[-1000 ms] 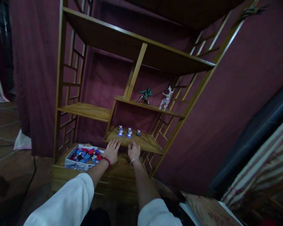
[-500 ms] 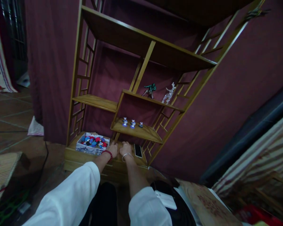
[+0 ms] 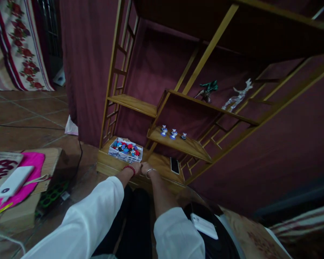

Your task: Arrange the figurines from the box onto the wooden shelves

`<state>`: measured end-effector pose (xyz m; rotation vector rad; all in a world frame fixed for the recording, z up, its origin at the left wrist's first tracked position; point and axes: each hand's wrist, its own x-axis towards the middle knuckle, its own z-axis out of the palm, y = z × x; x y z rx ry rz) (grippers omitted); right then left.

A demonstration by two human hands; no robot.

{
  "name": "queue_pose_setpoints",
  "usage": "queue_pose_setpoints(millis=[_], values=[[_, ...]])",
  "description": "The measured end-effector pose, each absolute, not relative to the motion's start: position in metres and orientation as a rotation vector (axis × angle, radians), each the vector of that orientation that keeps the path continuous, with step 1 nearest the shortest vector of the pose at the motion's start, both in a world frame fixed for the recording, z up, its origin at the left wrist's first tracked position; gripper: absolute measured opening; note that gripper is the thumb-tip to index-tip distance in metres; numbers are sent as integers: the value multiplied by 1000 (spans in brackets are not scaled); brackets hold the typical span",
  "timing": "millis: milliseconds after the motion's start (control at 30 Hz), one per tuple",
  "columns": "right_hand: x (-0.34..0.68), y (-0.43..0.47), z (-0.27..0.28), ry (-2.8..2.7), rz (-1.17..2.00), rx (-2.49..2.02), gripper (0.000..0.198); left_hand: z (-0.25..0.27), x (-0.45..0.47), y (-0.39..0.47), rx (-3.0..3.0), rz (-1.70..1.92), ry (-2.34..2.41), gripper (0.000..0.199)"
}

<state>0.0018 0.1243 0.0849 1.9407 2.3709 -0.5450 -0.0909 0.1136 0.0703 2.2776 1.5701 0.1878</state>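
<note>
My left hand, with a red bead bracelet at the wrist, is closed at the front edge of the low wooden cabinet top. Beside it, touching or almost touching, my right hand is closed too, a silver bangle on its wrist. What the fingers hold, if anything, is too small to make out. Just behind my left hand sits an open patterned box full of small red, blue and black figurines. Several little white-and-blue figurines stand on the shelf above.
A dark-screened phone lies on the cabinet to the right. A green figure and a clear deer stand on a higher shelf. At left, a white power bank rests on a pink cloth. A white device lies at lower right.
My view has swung left. My hands have come closer together and drawn back from the cabinet top to its front edge.
</note>
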Motion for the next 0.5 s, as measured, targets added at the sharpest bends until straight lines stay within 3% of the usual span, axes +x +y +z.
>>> queue_pose_setpoints(millis=[500], values=[[-22,202,50,2490,-493,1981,35,39,-131,181,2206,359,1862,35]])
